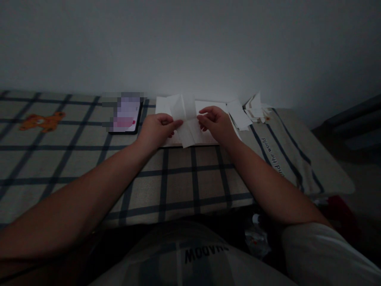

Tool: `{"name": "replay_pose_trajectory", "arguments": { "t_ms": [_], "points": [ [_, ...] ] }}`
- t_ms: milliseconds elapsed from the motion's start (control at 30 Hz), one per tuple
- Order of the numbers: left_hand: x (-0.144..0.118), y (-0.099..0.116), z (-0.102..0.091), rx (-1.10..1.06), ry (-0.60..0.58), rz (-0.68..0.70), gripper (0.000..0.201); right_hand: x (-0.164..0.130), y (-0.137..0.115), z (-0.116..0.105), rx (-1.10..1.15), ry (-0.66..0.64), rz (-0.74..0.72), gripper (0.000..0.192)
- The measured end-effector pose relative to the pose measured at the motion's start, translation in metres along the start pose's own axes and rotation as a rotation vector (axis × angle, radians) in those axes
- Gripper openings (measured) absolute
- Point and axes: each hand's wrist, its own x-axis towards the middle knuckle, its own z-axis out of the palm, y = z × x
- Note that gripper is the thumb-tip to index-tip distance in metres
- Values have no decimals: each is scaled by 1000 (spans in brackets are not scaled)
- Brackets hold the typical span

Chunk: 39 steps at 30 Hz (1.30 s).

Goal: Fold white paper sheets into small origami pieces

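A white sheet of paper (pixel 189 107) with folds and flaps stands between my hands. My left hand (pixel 159 126) pinches its left side between thumb and fingers. At its right edge is my right hand (pixel 216 121), fingers curled and the thumb tip against the paper; the exact grip there is partly hidden. Beneath both hands lies a white pad or open book (pixel 162 104), its middle covered by the folded paper.
A phone (pixel 127 115) with a lit screen lies left of the pad. Farther left is an orange bear-shaped piece (pixel 43 122). Loose paper slips (pixel 238 115) and a folded paper bundle (pixel 255 109) sit at right. A checked cloth (pixel 178 182) covers the surface, against a wall (pixel 190 47).
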Motion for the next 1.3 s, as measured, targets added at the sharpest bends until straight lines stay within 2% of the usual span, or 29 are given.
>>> {"name": "replay_pose_trajectory", "arguments": {
  "t_ms": [100,200,267,367,500,567,700,733,833,933,1033,1100,1300],
  "points": [
    [2,-3,-1,-2,69,7,30,-6,-7,-1,-111,-45,-85,39],
    [4,-5,-2,17,112,-10,29,-11,-14,-2,-324,-183,-193,47],
    [6,-7,-3,80,105,-7,30,-13,-15,-3,-467,-270,-277,51],
    [9,-10,-6,231,61,48,33,-12,-16,-7,-605,-348,-353,45],
    [10,-11,-10,421,-30,89,42,-10,-20,-13,-686,-363,-325,35],
    [8,-9,-12,507,-38,120,48,-10,-22,-15,-710,-377,-288,32],
    [-4,2,-14,650,114,287,45,-10,-24,-17,-720,-403,-240,29],
    [-7,5,-14,649,109,340,41,-10,-24,-17,-720,-403,-233,28],
    [-17,15,-14,658,71,460,33,-10,-23,-18,-737,-406,-216,24],
    [-22,20,-14,733,18,623,34,-11,-23,-19,-756,-418,-222,26],
    [-18,16,-12,765,-95,821,30,-11,-23,-19,-745,-437,-239,24],
    [-11,9,-10,750,-201,842,21,-11,-24,-20,-742,-463,-240,23],
    [3,-5,-8,1014,-357,771,36,-9,-28,-22,-778,-528,-235,25]
  ]
}}
